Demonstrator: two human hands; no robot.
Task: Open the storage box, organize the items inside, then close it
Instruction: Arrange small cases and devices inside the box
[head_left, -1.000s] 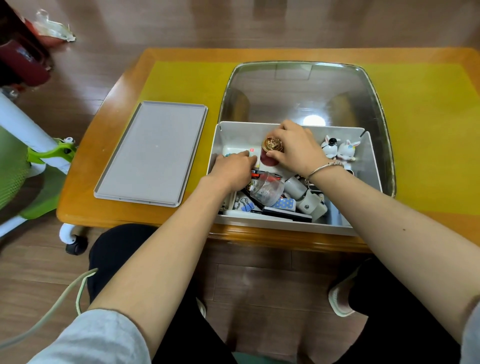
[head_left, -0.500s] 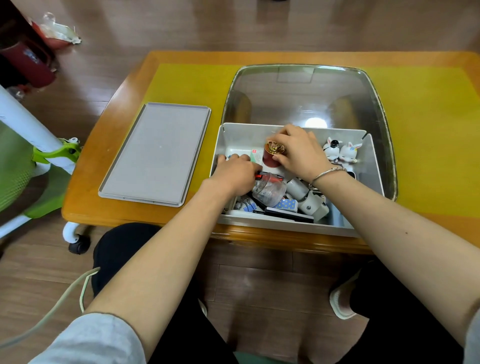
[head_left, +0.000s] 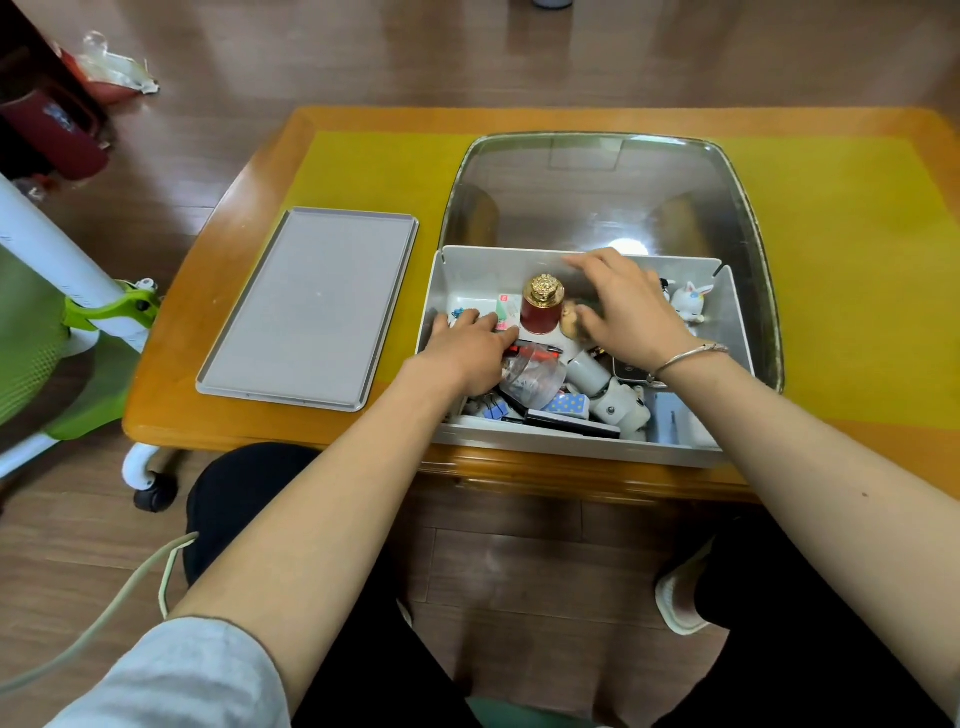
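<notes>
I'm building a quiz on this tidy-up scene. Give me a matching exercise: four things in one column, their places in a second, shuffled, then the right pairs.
Things:
1. lid
2. red jar with gold cap
3. white rabbit figure
4. clear plastic cup

Places:
A. on its side in the storage box, beside the left hand
B. flat on the table, left of the box
C. far right corner of the box
D. upright in the box, left of the right hand

Pairs: 1-B, 2-D, 3-C, 4-A

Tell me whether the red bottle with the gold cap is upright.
Upright: the red bottle stands in the storage box, gold cap on top.
</notes>
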